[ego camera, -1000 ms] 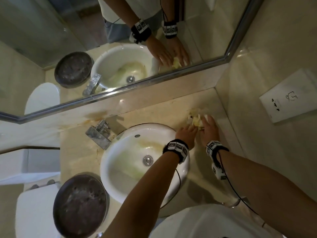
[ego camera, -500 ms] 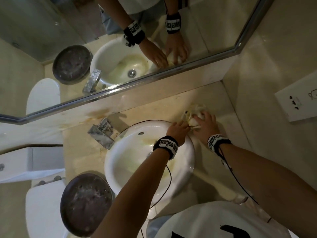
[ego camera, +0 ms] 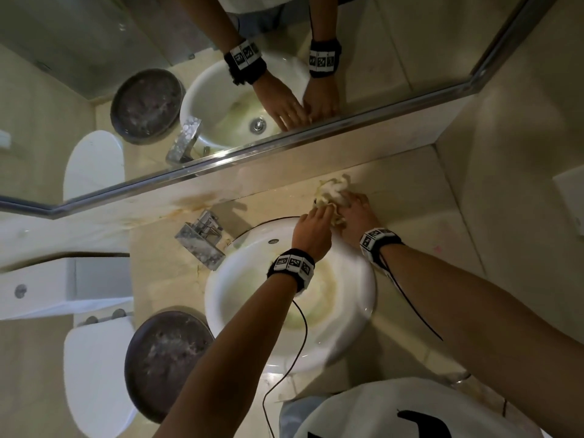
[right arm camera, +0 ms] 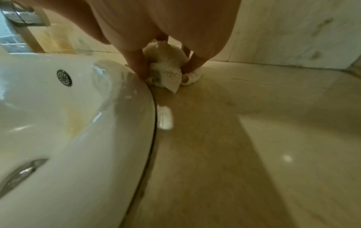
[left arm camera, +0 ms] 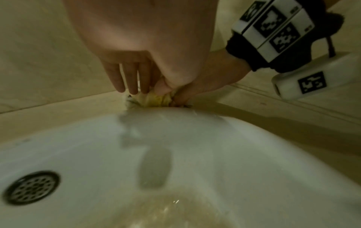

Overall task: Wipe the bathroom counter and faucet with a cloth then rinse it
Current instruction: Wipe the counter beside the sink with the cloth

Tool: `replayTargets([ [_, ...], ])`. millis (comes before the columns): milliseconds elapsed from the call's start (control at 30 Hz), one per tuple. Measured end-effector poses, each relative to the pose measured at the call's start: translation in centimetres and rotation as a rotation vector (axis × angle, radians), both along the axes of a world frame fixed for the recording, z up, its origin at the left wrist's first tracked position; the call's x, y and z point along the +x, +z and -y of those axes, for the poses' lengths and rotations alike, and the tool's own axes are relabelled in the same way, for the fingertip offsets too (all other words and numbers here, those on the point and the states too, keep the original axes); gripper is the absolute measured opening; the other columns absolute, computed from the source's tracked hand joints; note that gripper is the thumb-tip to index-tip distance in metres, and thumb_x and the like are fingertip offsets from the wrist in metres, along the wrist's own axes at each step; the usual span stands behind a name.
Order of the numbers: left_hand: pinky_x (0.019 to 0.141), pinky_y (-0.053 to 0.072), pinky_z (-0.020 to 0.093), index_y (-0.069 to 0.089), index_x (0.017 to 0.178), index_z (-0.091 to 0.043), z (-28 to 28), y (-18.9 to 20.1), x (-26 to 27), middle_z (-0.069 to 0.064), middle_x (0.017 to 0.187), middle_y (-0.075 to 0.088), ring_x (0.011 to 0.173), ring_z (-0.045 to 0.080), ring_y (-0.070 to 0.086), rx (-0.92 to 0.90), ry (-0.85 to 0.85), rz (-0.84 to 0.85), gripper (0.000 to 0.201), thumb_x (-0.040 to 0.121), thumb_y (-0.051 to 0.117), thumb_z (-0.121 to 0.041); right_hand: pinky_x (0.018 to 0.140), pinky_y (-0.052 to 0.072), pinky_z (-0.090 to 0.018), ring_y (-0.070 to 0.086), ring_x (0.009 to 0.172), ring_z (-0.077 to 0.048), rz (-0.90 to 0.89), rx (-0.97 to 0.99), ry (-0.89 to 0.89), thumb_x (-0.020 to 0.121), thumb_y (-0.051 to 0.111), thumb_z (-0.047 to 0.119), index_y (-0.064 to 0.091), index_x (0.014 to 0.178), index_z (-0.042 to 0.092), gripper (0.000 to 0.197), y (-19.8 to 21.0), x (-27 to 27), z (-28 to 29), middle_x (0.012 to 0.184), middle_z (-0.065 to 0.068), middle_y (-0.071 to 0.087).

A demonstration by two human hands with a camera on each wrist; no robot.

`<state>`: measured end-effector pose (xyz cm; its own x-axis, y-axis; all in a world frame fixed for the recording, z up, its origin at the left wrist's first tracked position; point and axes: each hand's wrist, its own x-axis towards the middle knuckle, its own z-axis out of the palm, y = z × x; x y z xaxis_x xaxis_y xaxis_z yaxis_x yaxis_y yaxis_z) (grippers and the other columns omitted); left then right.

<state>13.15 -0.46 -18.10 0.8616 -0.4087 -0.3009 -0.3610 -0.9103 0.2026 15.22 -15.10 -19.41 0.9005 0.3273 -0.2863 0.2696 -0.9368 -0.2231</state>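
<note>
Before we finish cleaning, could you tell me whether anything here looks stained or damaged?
Yes: yellow-brown staining covers the bottom of the sink basin, and a rust-coloured stain marks the backsplash behind the faucet.

cloth [ego camera: 331, 191] | slid from beside basin [ego camera: 363, 314] to its back rim | left hand [ego camera: 311, 230], right hand [ego camera: 358, 214] followed

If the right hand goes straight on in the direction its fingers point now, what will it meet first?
The right hand grips the crumpled cloth, so that comes first; beyond it, probably the marble backsplash under the mirror.
</note>
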Motion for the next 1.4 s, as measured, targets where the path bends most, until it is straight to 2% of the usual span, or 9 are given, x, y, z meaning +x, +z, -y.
replayTargets([
  [67, 0.097, 0.046, 0.040, 0.048, 0.139, -0.010, -1.2, -0.1, 0.3, 0.009, 0.140, 0.056, 0.126, 0.028, 0.055, 0.000, 0.035, -0.040, 0.062, 0.078, 0.056, -0.003, 0.117, 0.024, -0.042, 0.011, 0.139, -0.022, -0.046, 0.064, -0.011, 0.095, 0.049, 0.024, 0.038, 0.152, 0.026, 0.058, 0.2, 0.6, -0.7, 0.160, -0.003, 0.028],
  [233, 0.101, 0.043, 0.042, 0.050, 0.138, -0.009, -3.5, -0.2, 1.1, 0.011, 0.141, 0.056, 0.130, 0.029, 0.050, 0.055, 0.076, -0.066, 0.058, 0.081, 0.054, -0.004, 0.121, 0.025, -0.041, 0.014, 0.147, -0.032, -0.181, 0.283, -0.063, 0.089, 0.053, 0.003, 0.039, 0.151, 0.034, 0.072, -1.6, 2.6, -2.6, 0.165, 0.003, 0.017],
  [467, 0.097, 0.044, 0.042, 0.053, 0.135, -0.009, -7.2, -0.7, 1.9, 0.012, 0.130, 0.062, 0.123, 0.030, 0.054, 0.090, 0.166, -0.028, 0.053, 0.082, 0.050, -0.003, 0.121, 0.018, -0.038, 0.017, 0.150, -0.029, -0.316, 0.283, 0.035, 0.098, 0.052, 0.025, 0.036, 0.151, 0.043, 0.058, -2.8, 5.6, -7.0, 0.166, 0.002, 0.010],
  [667, 0.099, 0.044, 0.043, 0.045, 0.143, -0.012, -10.4, -0.8, 1.3, 0.012, 0.137, 0.058, 0.123, 0.029, 0.054, 0.111, 0.241, -0.047, 0.060, 0.083, 0.050, -0.004, 0.122, 0.023, -0.039, 0.015, 0.149, -0.027, -0.283, 0.228, 0.156, 0.087, 0.055, -0.005, 0.042, 0.147, 0.043, 0.078, -2.5, 7.0, -10.9, 0.165, 0.004, 0.014],
  [933, 0.099, 0.043, 0.042, 0.043, 0.143, -0.015, -11.5, -0.4, 1.0, 0.008, 0.138, 0.058, 0.120, 0.027, 0.056, 0.114, 0.294, -0.087, 0.061, 0.083, 0.054, -0.007, 0.114, 0.032, -0.046, 0.021, 0.139, -0.037, -0.262, 0.102, 0.313, 0.085, 0.068, 0.018, 0.040, 0.144, 0.026, 0.066, -1.5, 7.9, -13.4, 0.153, -0.003, 0.027],
  [1033, 0.098, 0.045, 0.042, 0.048, 0.139, -0.014, -10.8, -0.2, 1.2, 0.009, 0.134, 0.059, 0.119, 0.028, 0.057, 0.099, 0.312, -0.081, 0.055, 0.084, 0.050, -0.006, 0.106, 0.039, -0.045, 0.026, 0.134, -0.037, -0.221, 0.071, 0.341, 0.088, 0.063, 0.014, 0.041, 0.135, 0.022, 0.053, -0.5, 7.9, -13.5, 0.146, -0.005, 0.033],
  [1167, 0.097, 0.045, 0.042, 0.051, 0.137, -0.010, -9.7, 0.6, 1.0, 0.011, 0.144, 0.051, 0.124, 0.030, 0.054, 0.051, 0.306, -0.059, 0.053, 0.084, 0.050, -0.004, 0.104, 0.043, -0.048, 0.023, 0.138, -0.040, -0.173, 0.109, 0.281, 0.086, 0.062, 0.011, 0.043, 0.130, 0.019, 0.049, -0.1, 6.5, -12.2, 0.146, -0.008, 0.031],
  [1267, 0.094, 0.046, 0.041, 0.050, 0.138, -0.012, -8.4, 1.5, 0.6, 0.010, 0.148, 0.046, 0.122, 0.030, 0.052, 0.021, 0.255, -0.045, 0.057, 0.081, 0.050, -0.002, 0.099, 0.048, -0.045, 0.024, 0.136, -0.034, -0.113, 0.160, 0.199, 0.084, 0.069, 0.020, 0.045, 0.125, 0.018, 0.048, 0.4, 5.0, -9.9, 0.145, -0.009, 0.030],
  [1400, 0.097, 0.045, 0.042, 0.052, 0.137, -0.016, -5.6, 2.7, 0.3, 0.006, 0.153, 0.040, 0.125, 0.029, 0.049, -0.016, 0.143, -0.028, 0.059, 0.080, 0.049, 0.000, 0.094, 0.051, -0.045, 0.034, 0.127, -0.032, -0.046, 0.151, 0.103, 0.078, 0.075, 0.024, 0.046, 0.129, 0.016, 0.060, 1.2, 3.3, -5.3, 0.140, -0.009, 0.036],
])
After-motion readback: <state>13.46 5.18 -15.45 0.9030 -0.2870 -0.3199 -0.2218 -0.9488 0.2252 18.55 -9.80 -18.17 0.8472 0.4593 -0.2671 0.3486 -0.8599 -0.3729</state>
